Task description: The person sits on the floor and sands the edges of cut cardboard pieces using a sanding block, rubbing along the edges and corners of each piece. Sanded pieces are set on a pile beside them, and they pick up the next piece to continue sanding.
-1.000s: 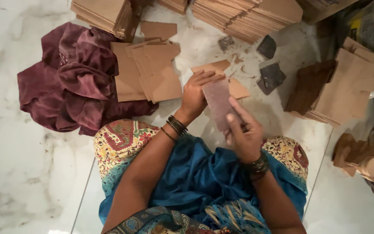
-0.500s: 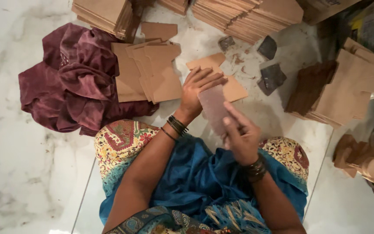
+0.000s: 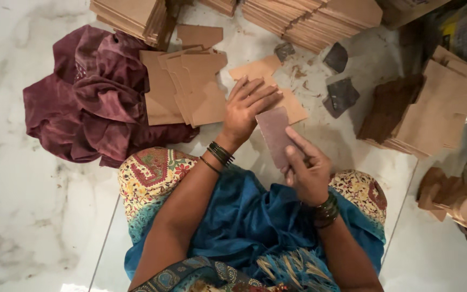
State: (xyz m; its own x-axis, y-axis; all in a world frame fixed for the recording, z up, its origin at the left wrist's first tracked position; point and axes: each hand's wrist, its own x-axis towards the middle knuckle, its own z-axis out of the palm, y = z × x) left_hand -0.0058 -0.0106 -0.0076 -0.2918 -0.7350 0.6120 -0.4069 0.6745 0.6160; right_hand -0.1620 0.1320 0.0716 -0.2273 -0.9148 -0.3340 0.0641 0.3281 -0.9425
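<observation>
While the right hand [image 3: 306, 173] pinches its lower end, thumb on top, a flat dull pinkish-brown sheet [image 3: 274, 135] stands up over the lap, above the marble floor [image 3: 22, 227]. Left hand [image 3: 247, 108] lies spread with fingers pressed against the sheet's top left edge, covering part of a tan card [image 3: 260, 69] behind. Sheet's lower end is hidden by the right fingers; its material is hard to tell.

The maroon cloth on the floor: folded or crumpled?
Crumpled. The maroon cloth lies bunched in loose ridges and creases on the marble floor, no neat folded edges showing.
</observation>
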